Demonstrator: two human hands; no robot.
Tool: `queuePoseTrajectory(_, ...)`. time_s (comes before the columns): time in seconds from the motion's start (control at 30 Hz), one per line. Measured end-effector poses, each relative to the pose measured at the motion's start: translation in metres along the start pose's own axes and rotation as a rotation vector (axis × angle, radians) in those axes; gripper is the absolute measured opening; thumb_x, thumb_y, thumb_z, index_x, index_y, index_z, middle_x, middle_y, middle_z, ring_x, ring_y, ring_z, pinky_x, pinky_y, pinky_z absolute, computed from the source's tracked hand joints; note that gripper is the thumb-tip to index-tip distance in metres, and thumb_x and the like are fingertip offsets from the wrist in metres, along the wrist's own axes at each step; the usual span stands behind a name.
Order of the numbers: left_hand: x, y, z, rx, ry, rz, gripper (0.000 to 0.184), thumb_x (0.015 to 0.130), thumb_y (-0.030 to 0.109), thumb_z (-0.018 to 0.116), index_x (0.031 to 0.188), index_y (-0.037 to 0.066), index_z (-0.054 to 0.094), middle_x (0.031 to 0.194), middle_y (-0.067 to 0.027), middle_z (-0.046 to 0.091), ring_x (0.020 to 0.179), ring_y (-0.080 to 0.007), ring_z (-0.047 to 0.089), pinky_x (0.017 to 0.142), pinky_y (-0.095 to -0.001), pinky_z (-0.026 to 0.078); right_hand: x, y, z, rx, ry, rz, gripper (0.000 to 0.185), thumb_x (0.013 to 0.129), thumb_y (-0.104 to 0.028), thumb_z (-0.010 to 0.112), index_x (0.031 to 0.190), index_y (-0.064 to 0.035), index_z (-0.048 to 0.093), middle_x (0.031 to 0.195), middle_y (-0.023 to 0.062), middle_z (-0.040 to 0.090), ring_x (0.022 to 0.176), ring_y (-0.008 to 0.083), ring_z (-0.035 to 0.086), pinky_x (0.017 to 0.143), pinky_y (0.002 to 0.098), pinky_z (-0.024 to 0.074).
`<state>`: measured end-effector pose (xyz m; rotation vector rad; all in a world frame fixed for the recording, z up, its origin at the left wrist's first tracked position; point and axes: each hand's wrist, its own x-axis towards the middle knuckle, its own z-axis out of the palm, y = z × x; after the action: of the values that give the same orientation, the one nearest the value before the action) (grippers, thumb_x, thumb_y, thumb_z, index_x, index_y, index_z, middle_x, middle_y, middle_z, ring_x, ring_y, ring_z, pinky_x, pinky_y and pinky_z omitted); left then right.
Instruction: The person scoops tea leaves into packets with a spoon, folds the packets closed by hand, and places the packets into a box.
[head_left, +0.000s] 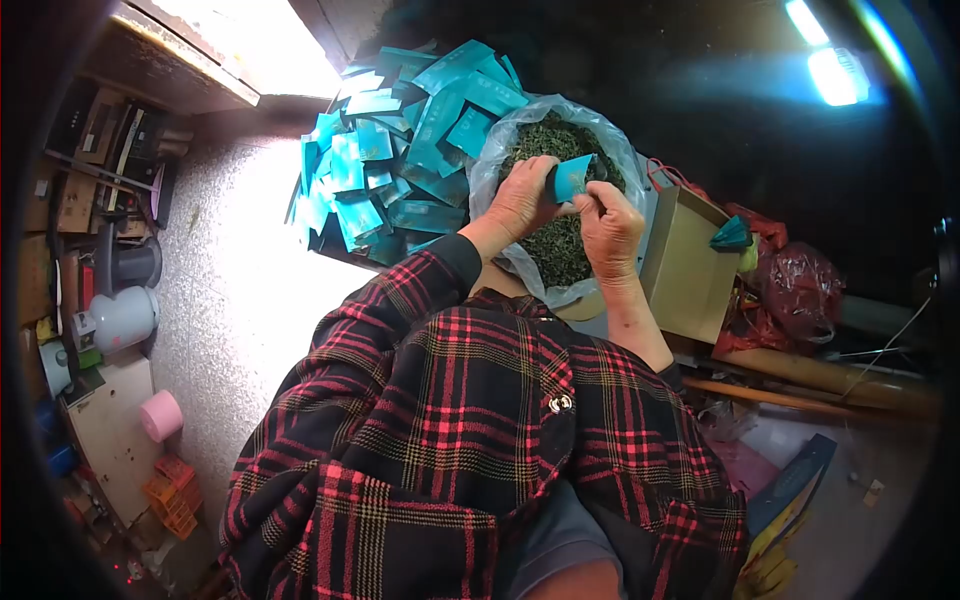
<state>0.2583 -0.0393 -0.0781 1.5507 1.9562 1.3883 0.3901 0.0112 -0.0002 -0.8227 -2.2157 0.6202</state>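
Plaid shirt (pixel 450 425) nearest camera, head view. Your left hand (pixel 523 197) grips packet (pixel 572 179) by left side; your right hand (pixel 612 235) pinches its lower right edge. Packet hangs above leaves (pixel 560 250) in clear bag (pixel 490 160); packet pile (pixel 348 158) lies just left. Best hold packet over bag, so stray leaf should land inside; pinch lightly, lest packet crease.

The person wears a dark plaid shirt (pixel 450 420) crossed with red and yellowish lines, with a small, pale fastener (pixel 562 404) at the front. Its left sleeve (pixel 360 325) ends in a plain black cuff (pixel 457 262). Grey-blue cloth (pixel 552 540) shows beneath the shirt, and both hands (pixel 522 198) are bare.
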Motion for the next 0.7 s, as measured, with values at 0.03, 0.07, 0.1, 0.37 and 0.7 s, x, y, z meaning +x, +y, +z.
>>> queuePoseTrajectory(0.03, 0.0, 0.0, 0.0, -0.043, 0.037, 0.033, 0.068, 0.061, 0.024, 0.082, 0.116, 0.007, 0.047, 0.105, -0.0146, 0.057, 0.098, -0.0353, 0.054, 0.086, -0.0432, 0.045, 0.002, -0.001, -0.003, 0.023, 0.043, 0.001, 0.017, 0.073, -0.003, 0.068, 0.089, -0.0042, 0.062, 0.069, 0.01, 0.059, 0.058, 0.0194, 0.058, 0.055, 0.029, 0.0472)
queuePoseTrajectory(0.07, -0.001, 0.0, 0.0, -0.086, 0.072, 0.064, 0.068, 0.063, 0.025, 0.082, 0.119, 0.007, 0.047, 0.106, -0.0141, 0.056, 0.099, -0.0341, 0.055, 0.087, -0.0432, 0.044, 0.003, -0.002, -0.006, 0.047, 0.085, 0.003, 0.015, 0.073, -0.004, 0.069, 0.087, -0.0038, 0.062, 0.069, 0.0102, 0.059, 0.059, 0.0202, 0.059, 0.056, 0.0292, 0.0475)
queuePoseTrajectory(0.1, -0.003, -0.003, 0.001, -0.086, 0.074, 0.063, 0.068, 0.063, 0.025, 0.082, 0.119, 0.007, 0.047, 0.106, -0.0141, 0.056, 0.099, -0.0341, 0.055, 0.087, -0.0432, 0.044, 0.005, -0.003, -0.009, 0.072, 0.128, 0.004, 0.013, 0.073, -0.004, 0.069, 0.085, -0.0034, 0.062, 0.069, 0.0104, 0.06, 0.059, 0.0211, 0.06, 0.056, 0.0294, 0.0478)
queuePoseTrajectory(0.37, -0.001, 0.015, -0.007, -1.199, -0.316, -0.731, 0.061, 0.073, 0.014, 0.073, 0.125, 0.004, 0.043, 0.107, -0.0078, 0.055, 0.093, -0.0169, 0.056, 0.08, -0.0295, 0.049, 0.003, 0.004, -0.024, -0.033, 0.141, -0.041, 0.008, 0.075, -0.003, 0.066, 0.081, -0.0031, 0.061, 0.073, 0.0113, 0.061, 0.063, 0.0253, 0.061, 0.059, 0.0304, 0.0488)
queuePoseTrajectory(0.7, -0.009, -0.02, 0.031, -1.261, -0.284, -0.825, 0.011, 0.081, 0.009, 0.058, 0.091, 0.006, 0.054, 0.087, -0.0047, 0.058, 0.076, -0.0155, 0.057, 0.067, -0.0264, 0.049, 0.005, 0.001, -0.039, -0.036, 0.129, -0.093, 0.006, 0.075, -0.001, 0.063, 0.08, -0.0026, 0.061, 0.075, 0.0134, 0.061, 0.067, 0.0291, 0.061, 0.061, 0.0329, 0.049)
